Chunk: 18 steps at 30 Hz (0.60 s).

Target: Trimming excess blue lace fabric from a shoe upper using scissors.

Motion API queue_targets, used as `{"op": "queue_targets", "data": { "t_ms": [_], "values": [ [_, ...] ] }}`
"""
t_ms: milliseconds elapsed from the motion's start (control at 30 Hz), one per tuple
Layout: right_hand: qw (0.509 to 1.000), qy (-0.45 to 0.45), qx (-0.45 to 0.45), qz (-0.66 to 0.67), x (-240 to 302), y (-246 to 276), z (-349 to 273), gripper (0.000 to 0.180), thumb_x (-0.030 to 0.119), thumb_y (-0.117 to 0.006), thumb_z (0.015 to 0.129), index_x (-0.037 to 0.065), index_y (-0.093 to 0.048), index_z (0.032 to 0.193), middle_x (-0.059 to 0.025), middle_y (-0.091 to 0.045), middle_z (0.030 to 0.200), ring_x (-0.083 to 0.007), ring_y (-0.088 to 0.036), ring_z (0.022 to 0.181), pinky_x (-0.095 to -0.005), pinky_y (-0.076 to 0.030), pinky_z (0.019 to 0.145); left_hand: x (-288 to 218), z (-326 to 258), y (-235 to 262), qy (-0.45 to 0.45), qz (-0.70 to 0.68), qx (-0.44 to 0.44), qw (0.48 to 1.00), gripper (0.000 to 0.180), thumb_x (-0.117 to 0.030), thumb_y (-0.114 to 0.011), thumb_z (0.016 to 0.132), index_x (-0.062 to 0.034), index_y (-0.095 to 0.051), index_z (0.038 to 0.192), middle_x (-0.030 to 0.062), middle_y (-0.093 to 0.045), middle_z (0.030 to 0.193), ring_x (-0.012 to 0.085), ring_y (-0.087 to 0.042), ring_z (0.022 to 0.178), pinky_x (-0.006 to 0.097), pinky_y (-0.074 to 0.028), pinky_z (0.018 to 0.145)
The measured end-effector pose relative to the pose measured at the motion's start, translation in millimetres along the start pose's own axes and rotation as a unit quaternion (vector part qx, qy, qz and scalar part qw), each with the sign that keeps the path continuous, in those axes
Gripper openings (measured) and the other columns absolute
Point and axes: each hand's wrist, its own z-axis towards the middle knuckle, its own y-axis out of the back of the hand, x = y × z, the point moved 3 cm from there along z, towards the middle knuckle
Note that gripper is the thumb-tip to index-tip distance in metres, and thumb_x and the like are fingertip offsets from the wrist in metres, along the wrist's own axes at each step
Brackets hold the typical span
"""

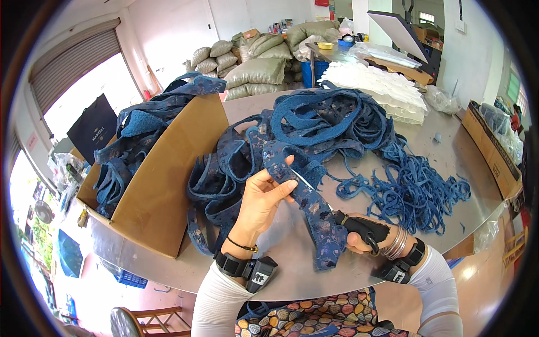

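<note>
textile workshop | stuffed sacks point(255, 70) by wall | blue fabric strips point(337, 121) on metal worktable point(449, 151)

My worktop point(449, 168) is smooth, dull-shining metal; the strip point(314, 208) is rough blue cloth; beside it, the box point(168, 180) is matt brown cardboard.

A round metal table point(449, 168) carries a heap of blue fabric bands point(314, 126), a tangle of thin blue trimmings point(415, 191), a stack of white pieces point(382, 87) and an open cardboard box point(168, 168) at its left edge.
</note>
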Motion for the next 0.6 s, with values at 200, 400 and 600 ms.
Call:
{"op": "queue_targets", "data": {
  "t_ms": [200, 400, 600],
  "values": [
    [1.000, 0.024, -0.007, 0.000, -11.7, 2.1, 2.6, 0.049, 0.052, -0.055, 0.085, 0.003, -0.048, 0.092, 0.0035, -0.044, 0.059, -0.0051, -0.038, 0.052, -0.0225, -0.031, 0.044, 2.9, 0.8, -1.6, 0.015, -0.028, 0.007, 0.999, 0.043, 0.000, -0.067, 0.078, -0.0017, -0.056, 0.119, 0.0044, -0.065, 0.095, 0.0076, -0.059, 0.070, 0.020, -0.050, 0.057],
    [1.000, 0.004, -0.004, 0.004, -11.0, 0.9, 5.1, 0.051, 0.055, -0.058, 0.082, 0.005, -0.049, 0.088, 0.0058, -0.044, 0.052, -0.0023, -0.040, 0.043, -0.0194, -0.027, 0.037, -2.0, 0.7, 0.7, 0.046, -0.048, 0.021, 0.998, 0.037, -0.002, -0.066, 0.080, -0.0010, -0.057, 0.116, 0.0021, -0.064, 0.086, 0.0069, -0.060, 0.069, 0.019, -0.050, 0.056],
    [0.979, 0.132, -0.038, -0.149, -35.4, 8.4, 13.5, 0.059, 0.058, -0.058, 0.080, 0.001, -0.049, 0.091, -0.0002, -0.047, 0.055, -0.0093, -0.046, 0.049, -0.0264, -0.034, 0.043, -12.2, 1.6, 7.0, 0.129, -0.104, 0.034, 0.986, 0.028, -0.008, -0.061, 0.085, 0.0013, -0.058, 0.111, 0.0037, -0.064, 0.084, 0.0067, -0.059, 0.065, 0.017, -0.048, 0.053]
  ]
}}
